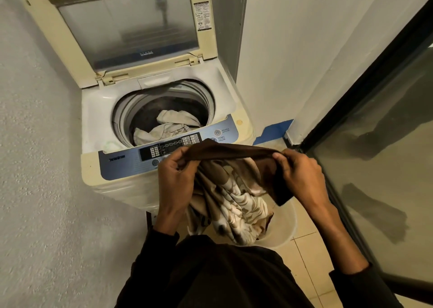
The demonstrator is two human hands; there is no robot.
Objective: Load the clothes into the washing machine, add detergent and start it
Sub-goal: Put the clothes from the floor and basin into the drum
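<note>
Brown patterned cloth [230, 188] hangs just in front of the washing machine [164, 110], its dark hem pinched by left hand [174, 178] and right hand [301, 174]. Recommend gathering it, lifting over the control panel [168, 153], dropping into the drum [161, 115] beside the pale laundry [168, 127].

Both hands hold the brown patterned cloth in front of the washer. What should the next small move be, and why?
Probably lift the brown patterned cloth forward over the control panel and drop it into the drum: the left hand and right hand grip its edge, the lid is up, and the drum has room.
</note>
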